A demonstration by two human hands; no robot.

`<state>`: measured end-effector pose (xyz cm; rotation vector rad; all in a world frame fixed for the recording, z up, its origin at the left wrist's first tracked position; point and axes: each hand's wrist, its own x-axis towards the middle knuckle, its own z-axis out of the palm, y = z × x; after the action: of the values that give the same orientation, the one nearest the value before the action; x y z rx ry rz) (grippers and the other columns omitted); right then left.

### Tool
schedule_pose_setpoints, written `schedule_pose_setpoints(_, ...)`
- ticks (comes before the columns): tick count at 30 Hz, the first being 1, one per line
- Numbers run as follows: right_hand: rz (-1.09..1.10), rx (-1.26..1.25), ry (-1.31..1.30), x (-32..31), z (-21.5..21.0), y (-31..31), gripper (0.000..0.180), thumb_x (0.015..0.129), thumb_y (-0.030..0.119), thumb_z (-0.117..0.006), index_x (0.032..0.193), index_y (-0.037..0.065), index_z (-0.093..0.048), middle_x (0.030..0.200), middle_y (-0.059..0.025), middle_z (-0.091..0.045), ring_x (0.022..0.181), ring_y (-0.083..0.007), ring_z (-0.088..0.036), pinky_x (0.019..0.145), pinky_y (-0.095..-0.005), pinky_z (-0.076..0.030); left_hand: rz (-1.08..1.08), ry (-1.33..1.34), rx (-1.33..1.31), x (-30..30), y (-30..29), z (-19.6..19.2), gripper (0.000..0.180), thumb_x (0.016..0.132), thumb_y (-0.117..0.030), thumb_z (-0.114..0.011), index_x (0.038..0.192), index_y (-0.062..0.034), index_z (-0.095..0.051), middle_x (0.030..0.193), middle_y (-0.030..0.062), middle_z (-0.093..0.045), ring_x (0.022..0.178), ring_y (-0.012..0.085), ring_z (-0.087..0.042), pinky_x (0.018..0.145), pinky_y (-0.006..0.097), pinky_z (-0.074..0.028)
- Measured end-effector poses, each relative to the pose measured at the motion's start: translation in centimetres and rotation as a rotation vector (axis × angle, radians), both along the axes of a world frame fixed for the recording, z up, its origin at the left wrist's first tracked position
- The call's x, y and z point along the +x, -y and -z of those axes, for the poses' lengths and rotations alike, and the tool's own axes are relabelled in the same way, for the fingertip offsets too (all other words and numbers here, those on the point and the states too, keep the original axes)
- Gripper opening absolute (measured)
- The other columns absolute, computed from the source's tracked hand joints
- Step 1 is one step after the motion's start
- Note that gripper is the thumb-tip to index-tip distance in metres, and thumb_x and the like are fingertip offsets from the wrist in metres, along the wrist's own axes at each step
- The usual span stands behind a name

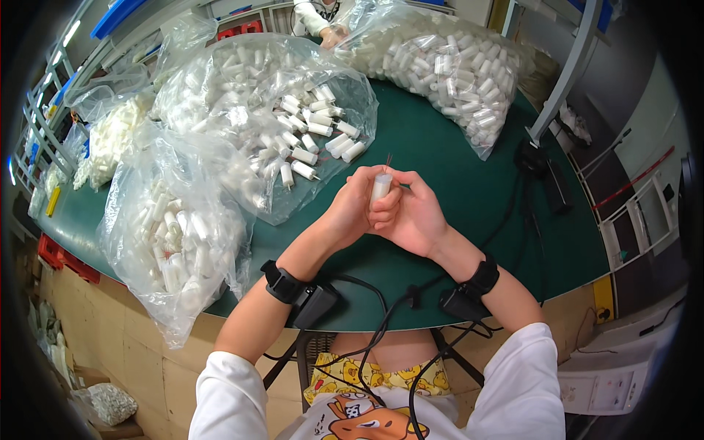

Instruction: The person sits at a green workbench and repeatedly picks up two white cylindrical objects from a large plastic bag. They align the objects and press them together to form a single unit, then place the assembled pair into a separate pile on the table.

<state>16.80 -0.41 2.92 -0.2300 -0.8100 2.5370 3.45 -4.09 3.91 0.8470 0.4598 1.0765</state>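
The left hand (352, 199) and the right hand (416, 218) meet over the near middle of the table (440, 176), with a white cylinder (380, 188) between them. The cylinder stands tilted, one end up, and thin reddish wires (388, 163) rise from around its upper end. The right hand's fingers (386, 207) are curled round the lower part of the cylinder, and its thumb reaches toward the wires. The left hand lies against the cylinder's left side, its fingertips near the upper end; most of its fingers are hidden, so I cannot tell whether it pinches the cylinder, the wires or neither.

Just beyond the hands, to the left, a big clear bag (220, 92) lies open toward the right, with many more cylinders (304, 136) inside and on its spread plastic, some showing short wires. A smaller bag (176, 235) of white parts sits nearer on the left, partly over the table's near edge. White pieces (117, 139) lie farther left, with a yellow tool (53, 201) near them. On the far right side of the table stands another full bag (462, 77), and past it, at the far edge, a co-worker's hand (334, 36) shows beside the plastic.

Black straps (283, 282) circle both wrists, each with a dark box (317, 306), and black cables (383, 323) run between them across the near edge
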Motion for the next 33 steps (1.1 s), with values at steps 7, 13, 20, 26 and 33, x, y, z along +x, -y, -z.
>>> schedule_pose_setpoints(7, 0.074, 0.048, 0.065, -0.1, -0.2, 0.6, 0.021, 0.089, 0.033, -0.042, 0.095, 0.013, -0.04, 0.062, 0.0006, -0.04, 0.056, -0.0103, -0.033, 0.056, -0.0237, -0.031, -0.049, 0.007, 0.054, 0.1, 0.0, 0.6, 0.026, 0.092, -0.025, -0.024, 0.087, -0.0102, -0.044, 0.055, -0.003, -0.027, 0.046, 0.0088, -0.027, 0.044, 0.024, -0.026)
schedule_pose_setpoints(13, 0.029, 0.03, -0.013, 0.2, 0.7, -0.1, 0.022, 0.088, 0.032, -0.042, 0.097, 0.012, -0.043, 0.066, -0.0003, -0.044, 0.059, -0.0113, -0.039, 0.059, -0.0248, -0.035, 0.012, 0.003, 0.061, 0.0, -0.1, 0.4, 0.027, 0.091, -0.024, -0.023, 0.091, -0.0088, -0.045, 0.057, -0.0016, -0.031, 0.047, 0.0099, -0.03, 0.046, 0.025, -0.029)
schedule_pose_setpoints(20, 0.242, -0.16, 0.259, 0.1, -3.3, 1.3, 0.047, 0.086, 0.033, -0.039, 0.121, 0.004, -0.049, 0.065, 0.0022, -0.041, 0.061, -0.0098, -0.044, 0.073, -0.0286, -0.041, 0.012, -0.008, 0.127, 0.1, -0.2, 0.4, 0.033, 0.094, -0.031, -0.037, 0.107, -0.0026, -0.048, 0.085, 0.0025, -0.048, 0.079, 0.012, -0.046, 0.077, 0.025, -0.04)
schedule_pose_setpoints(26, 0.157, 0.082, 0.087, 1.7, -1.5, -0.3, 0.057, 0.084, 0.035, -0.037, 0.129, 0.001, -0.043, 0.093, -0.0039, -0.057, 0.071, -0.0118, -0.053, 0.078, -0.0304, -0.041, -0.064, -0.185, 0.217, 0.6, 0.2, 0.4, 0.028, 0.093, -0.028, -0.05, 0.111, -0.0062, -0.046, 0.091, -0.0019, -0.047, 0.079, 0.0079, -0.045, 0.072, 0.024, -0.038)
schedule_pose_setpoints(33, 0.112, 0.29, 0.124, 1.5, -0.3, -0.9, 0.058, 0.092, 0.043, -0.037, 0.133, 0.002, -0.037, 0.119, -0.0157, -0.054, 0.095, -0.0167, -0.057, 0.076, -0.0286, -0.046, -0.092, -0.233, 0.153, 0.6, 0.7, 0.4, 0.019, 0.094, -0.028, -0.046, 0.104, -0.0117, -0.046, 0.084, -0.0041, -0.044, 0.074, 0.0069, -0.042, 0.067, 0.022, -0.034)
